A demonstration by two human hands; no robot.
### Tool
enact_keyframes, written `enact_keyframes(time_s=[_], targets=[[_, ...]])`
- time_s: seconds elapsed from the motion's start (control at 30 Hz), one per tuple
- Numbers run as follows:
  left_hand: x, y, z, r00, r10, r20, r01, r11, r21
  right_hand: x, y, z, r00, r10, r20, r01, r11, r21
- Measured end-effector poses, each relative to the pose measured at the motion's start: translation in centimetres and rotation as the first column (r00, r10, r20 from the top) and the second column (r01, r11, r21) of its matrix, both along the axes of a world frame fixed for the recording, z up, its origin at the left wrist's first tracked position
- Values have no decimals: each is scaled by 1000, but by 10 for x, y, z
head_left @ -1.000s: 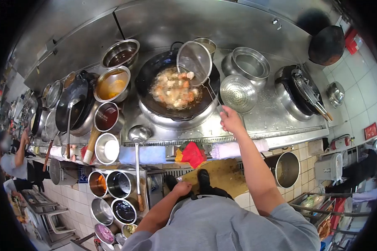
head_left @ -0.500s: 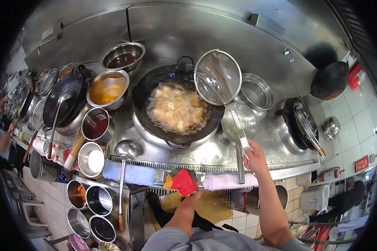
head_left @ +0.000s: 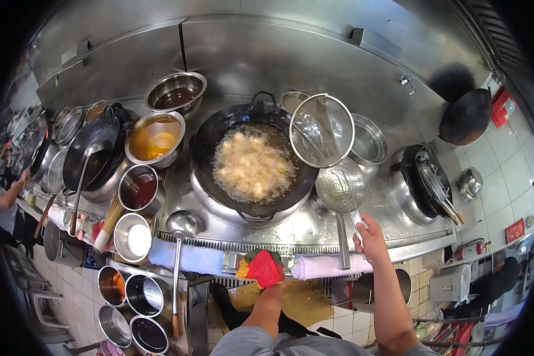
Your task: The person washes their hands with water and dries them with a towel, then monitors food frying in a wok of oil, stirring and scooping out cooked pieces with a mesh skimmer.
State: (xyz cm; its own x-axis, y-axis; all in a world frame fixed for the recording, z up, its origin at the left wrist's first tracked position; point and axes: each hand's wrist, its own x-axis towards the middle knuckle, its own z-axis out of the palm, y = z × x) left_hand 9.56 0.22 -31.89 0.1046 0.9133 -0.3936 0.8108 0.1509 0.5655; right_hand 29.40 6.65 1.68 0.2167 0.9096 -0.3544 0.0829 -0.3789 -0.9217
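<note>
My right hand point(head_left: 371, 237) is closed on the handle of a wire-mesh strainer point(head_left: 321, 130), whose basket is tilted up beside the wok's right rim. In the black wok point(head_left: 204, 142), battered pieces point(head_left: 252, 163) bubble in oil. A perforated ladle point(head_left: 340, 187) lies under the strainer, its handle over the front edge. My left hand point(head_left: 280, 272) is at the stove's front edge, mostly hidden behind a red and yellow cloth point(head_left: 261, 267); its fingers do not show.
Left of the wok stand bowls of amber liquid point(head_left: 155, 139) and dark liquid point(head_left: 176, 92), and a ladle point(head_left: 184, 224). A pot point(head_left: 368, 139) and another wok point(head_left: 418, 181) are to the right. A person's arm point(head_left: 15, 190) shows at far left.
The strainer has moved from over the wok to its right side. My left hand has come forward to the cloth at the stove edge. The view has shifted too.
</note>
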Motion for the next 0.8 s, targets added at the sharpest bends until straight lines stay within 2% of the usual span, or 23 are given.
enact_keyframes(time_s=[0.33,0.47,0.57,0.63,0.67,0.7,0.73,0.77,0.8], targets=[[-1,3,8,1000,29,1,-29,999,-19,1,-3,8,999,-4,44,5,999,-38],[0,2,10,999,32,-3,-32,999,-25,6,-5,1,999,-34,13,34,999,-7],[1,2,14,1000,20,-10,-20,1000,-23,17,-4,-4,998,4,67,-5,1000,16],[3,-7,19,999,-17,-33,16,1000,-22,24,-3,-2,981,40,192,-41,999,0],[2,-17,20,995,-78,-65,77,997,-12,27,2,-2,982,53,182,-53,999,-4],[2,-27,21,986,-137,-98,138,990,-2,28,9,-3,966,75,249,-87,995,38],[-3,-40,21,950,-267,-160,272,962,13,26,16,-1,946,91,310,-122,989,82],[-14,-55,15,948,-257,-185,263,965,7,15,22,8,938,91,335,-126,988,86],[-25,-69,-3,979,-199,46,197,979,59,12,30,2,945,95,312,-131,987,95]])
